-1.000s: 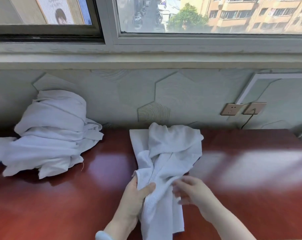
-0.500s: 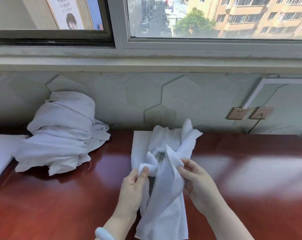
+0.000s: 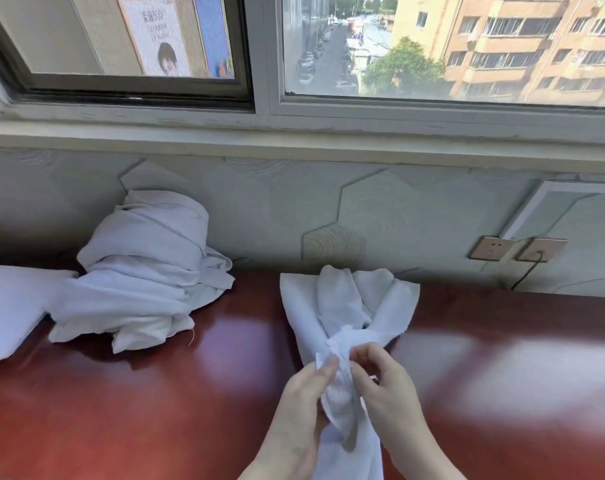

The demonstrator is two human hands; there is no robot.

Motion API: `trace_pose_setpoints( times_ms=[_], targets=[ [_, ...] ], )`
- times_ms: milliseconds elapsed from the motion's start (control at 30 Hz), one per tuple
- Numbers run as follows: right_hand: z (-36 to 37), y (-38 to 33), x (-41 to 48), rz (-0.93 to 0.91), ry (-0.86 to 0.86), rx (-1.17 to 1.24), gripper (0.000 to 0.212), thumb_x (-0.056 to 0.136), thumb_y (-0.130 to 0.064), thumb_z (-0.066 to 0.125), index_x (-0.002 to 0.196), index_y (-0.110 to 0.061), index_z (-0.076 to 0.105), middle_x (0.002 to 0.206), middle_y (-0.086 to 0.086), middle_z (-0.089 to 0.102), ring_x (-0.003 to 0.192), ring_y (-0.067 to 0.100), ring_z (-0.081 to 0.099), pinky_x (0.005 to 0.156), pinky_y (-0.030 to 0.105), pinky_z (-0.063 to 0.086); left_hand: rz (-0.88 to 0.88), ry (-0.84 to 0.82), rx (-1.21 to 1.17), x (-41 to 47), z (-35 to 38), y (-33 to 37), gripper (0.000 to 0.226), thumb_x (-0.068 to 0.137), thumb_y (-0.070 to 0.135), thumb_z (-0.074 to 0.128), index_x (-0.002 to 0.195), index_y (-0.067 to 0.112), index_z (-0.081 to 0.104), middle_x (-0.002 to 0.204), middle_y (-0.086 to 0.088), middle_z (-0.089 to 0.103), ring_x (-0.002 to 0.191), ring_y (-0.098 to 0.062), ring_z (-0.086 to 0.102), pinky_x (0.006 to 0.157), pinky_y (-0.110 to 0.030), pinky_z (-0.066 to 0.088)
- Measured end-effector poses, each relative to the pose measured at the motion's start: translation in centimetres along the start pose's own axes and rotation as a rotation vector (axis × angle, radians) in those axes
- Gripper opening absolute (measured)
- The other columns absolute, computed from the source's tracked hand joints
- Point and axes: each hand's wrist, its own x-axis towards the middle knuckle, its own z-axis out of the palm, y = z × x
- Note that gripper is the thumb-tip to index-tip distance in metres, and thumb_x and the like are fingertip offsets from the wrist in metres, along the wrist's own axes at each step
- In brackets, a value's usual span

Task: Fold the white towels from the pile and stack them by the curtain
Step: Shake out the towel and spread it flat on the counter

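A crumpled white towel (image 3: 346, 306) lies on the red-brown table (image 3: 138, 410), bunched from the wall towards me and hanging over the near edge. My left hand (image 3: 301, 403) and my right hand (image 3: 387, 393) both pinch its gathered cloth close together at the middle. A heap of unfolded white towels (image 3: 145, 271) sits at the back left against the wall. At the far left edge lies a flat white cloth (image 3: 10, 310), partly cut off by the frame.
A tiled wall (image 3: 398, 216) and a window sill (image 3: 294, 140) rise right behind the table. Two wall sockets (image 3: 517, 249) sit at the right, one with a black cable plugged in. No curtain is in view.
Both hands have worked along the towel and come closer together, now pinching it at one spot. The raised fold of half a second ago has dropped back. The camera has tilted up slightly.
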Motion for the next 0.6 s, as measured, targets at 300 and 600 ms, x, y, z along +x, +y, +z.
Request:
trace_pose_setpoints(
  times_ms=[300,600],
  targets=[
    [-0.9,0.2,0.2,0.183,-0.134,0.262,0.009,0.082,-0.003,0.071,0.089,-0.004,0.066,0.076,0.012,0.072,0.069,0.019,0.065,0.061,0.025,0.049,0.205,0.055,0.452,0.0,-0.8,-0.2,0.030,0.087,0.036,0.054,0.115,0.031,0.065,0.078,-0.001,0.073,0.057,-0.006,0.060,0.059,-0.024,0.046],
    [-0.9,-1.8,-0.5,-0.151,0.031,-0.082,0.016,0.089,-0.019,0.066,0.078,-0.026,0.058,0.058,0.004,0.062,0.056,0.026,0.055,0.063,0.042,0.053,0.387,0.339,0.666,0.5,-0.3,1.5,0.020,0.078,0.052,0.066,0.069,0.034,0.066,0.084,0.011,0.054,0.068,-0.005,0.058,0.064,-0.009,0.039]
  ],
)
